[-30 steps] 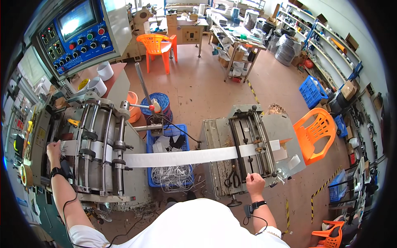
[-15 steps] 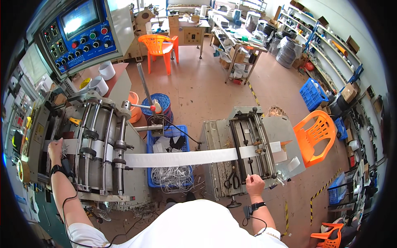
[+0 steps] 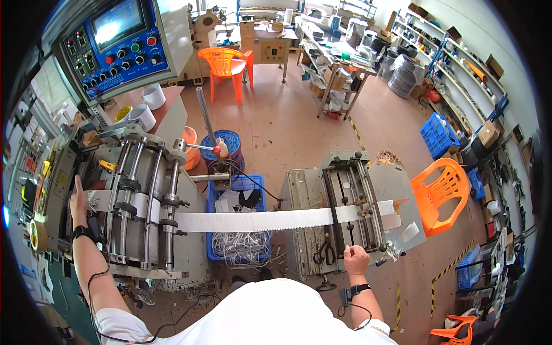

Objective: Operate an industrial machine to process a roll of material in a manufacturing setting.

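At the far left, my left hand (image 3: 79, 202) lies beside the roller machine (image 3: 135, 201), next to the white strip's left end, its fingers stretched out. A bunch of thin shreds shows just right of it. The white strip (image 3: 253, 221), toothed along part of its near edge, runs out between the rollers and across the gap to the feed unit (image 3: 351, 201) on the right. There it passes under dark bars. My right hand (image 3: 356, 260) is closed at the unit's near edge, by the end of a dark rod; what its fingers hold, if anything, is hidden.
Below the strip, a blue crate (image 3: 215, 247) holds white scraps and tangled trimmings. Black-handled scissors (image 3: 325, 253) lie on the feed unit. A control panel (image 3: 118, 49) hangs at upper left. An orange chair (image 3: 443, 195) stands at the right.
My left hand has gone from bent fingers over the strip's left end to stretched fingers. My right hand stays closed in the same place. The whole view has shifted slightly.
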The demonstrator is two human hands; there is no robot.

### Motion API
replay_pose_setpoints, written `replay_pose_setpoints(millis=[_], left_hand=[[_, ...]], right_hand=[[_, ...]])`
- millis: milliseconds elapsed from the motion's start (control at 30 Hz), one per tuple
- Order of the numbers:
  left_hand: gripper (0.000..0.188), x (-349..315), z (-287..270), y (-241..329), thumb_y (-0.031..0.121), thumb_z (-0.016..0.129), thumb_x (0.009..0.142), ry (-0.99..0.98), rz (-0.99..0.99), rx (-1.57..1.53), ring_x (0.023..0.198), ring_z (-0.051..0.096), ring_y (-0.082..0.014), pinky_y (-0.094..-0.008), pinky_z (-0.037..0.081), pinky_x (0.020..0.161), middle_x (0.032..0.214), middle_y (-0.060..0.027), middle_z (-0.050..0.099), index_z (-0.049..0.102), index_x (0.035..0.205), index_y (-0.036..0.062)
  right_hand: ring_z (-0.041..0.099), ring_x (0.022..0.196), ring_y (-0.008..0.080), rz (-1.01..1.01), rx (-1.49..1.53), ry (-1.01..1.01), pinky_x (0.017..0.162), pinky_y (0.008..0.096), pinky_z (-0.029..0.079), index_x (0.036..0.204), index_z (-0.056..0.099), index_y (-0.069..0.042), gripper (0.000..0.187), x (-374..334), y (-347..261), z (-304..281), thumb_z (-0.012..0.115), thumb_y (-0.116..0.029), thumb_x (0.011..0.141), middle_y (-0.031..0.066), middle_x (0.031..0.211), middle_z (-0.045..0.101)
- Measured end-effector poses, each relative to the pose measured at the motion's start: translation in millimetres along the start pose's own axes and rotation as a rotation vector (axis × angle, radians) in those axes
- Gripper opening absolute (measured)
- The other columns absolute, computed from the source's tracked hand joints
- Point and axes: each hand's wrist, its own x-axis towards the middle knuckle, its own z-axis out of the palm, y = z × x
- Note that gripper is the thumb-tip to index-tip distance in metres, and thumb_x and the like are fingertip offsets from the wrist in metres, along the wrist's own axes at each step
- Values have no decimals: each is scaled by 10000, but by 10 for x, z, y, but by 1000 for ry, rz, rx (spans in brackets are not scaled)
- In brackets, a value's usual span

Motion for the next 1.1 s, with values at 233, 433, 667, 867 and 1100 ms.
replay_pose_setpoints(millis=[233,433,667,867,1100], left_hand=[[370,599,180,-654,337,538,863,-99,257,66,696,635,-346,-439,482,663,708,-178,646,703,942,15],[301,-234,-165,488,300,614,832,-125,198,18,748,672,-317,-393,508,687,789,-174,683,713,898,24],[204,-542,-261,774,282,683,780,-62,338,23,814,686,-281,-382,524,726,880,-116,711,745,899,128],[183,-675,-357,854,169,639,748,-98,146,-71,870,682,-300,-382,531,795,908,-143,708,756,886,140],[248,-557,-406,584,107,604,754,-195,-27,-52,940,673,-312,-373,527,830,976,-145,706,767,917,199]], right_hand=[[566,549,308,-2,-1,5,522,412,450,641,559,-69,226,11,-15,31,690,-179,787,100,605,566],[570,570,315,7,-37,2,531,418,448,639,558,-66,228,-25,-1,26,682,-180,793,107,616,567],[505,573,330,13,2,-20,546,428,413,635,501,-42,294,-94,151,59,649,-188,843,141,619,504],[497,562,319,-1,2,-55,543,428,403,658,490,-27,292,-85,89,42,632,-172,868,127,618,482],[489,556,308,14,-49,-101,540,419,400,665,494,-32,289,-82,62,66,621,-170,885,113,623,474]])
